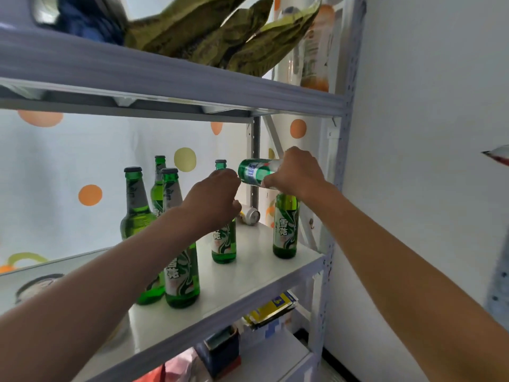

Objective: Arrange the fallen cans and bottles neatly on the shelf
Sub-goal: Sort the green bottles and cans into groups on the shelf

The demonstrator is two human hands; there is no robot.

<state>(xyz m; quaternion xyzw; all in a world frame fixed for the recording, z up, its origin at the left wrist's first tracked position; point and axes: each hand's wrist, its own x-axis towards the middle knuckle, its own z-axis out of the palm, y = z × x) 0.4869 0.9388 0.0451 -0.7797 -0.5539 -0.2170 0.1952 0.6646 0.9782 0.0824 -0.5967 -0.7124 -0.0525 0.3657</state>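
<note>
My right hand (296, 176) grips a green can (253, 174) and holds it on its side in the air, above the white shelf board (248, 277). It hovers just over an upright green bottle (286, 230) near the right post. My left hand (216, 201) is curled in front of the neck of another upright green bottle (223, 245), its fingertips close to the can's left end. Whether it holds that bottle is hidden. Three more green bottles (180, 266) stand at the left. A pale can (250, 215) lies on its side at the back.
The shelf beam above (192, 78) hangs low over the bottle caps and carries crumpled green bags (209, 40) and an orange drink bottle (316, 51). The right shelf post (341, 166) stands beside my right hand. Below lie a yellow packet (272, 310) and a dark box (223, 351).
</note>
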